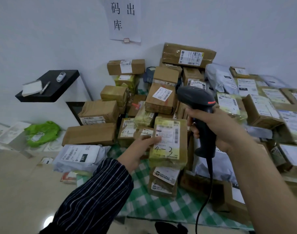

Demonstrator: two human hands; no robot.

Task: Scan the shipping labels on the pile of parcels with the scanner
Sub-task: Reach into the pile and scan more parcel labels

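Note:
A big pile of parcels [163,100], brown cartons and grey mailer bags with white shipping labels, covers a green checked cloth [163,206]. My left hand [141,150] grips the left edge of a yellow-taped parcel [169,144] marked "4-3", thumb on its white label, holding it tilted up with the label facing me. My right hand [217,127] grips the handle of a black corded scanner [200,105] just right of that parcel. The scanner's head sits above the parcel's upper right corner, pointing left and away from me.
A black shelf [50,86] on the left wall carries a white pad, a pen and a small bottle. A green bag [42,132] and white trays lie on the floor at left. A paper sign [123,19] hangs on the wall. The scanner cable [203,200] drops toward me.

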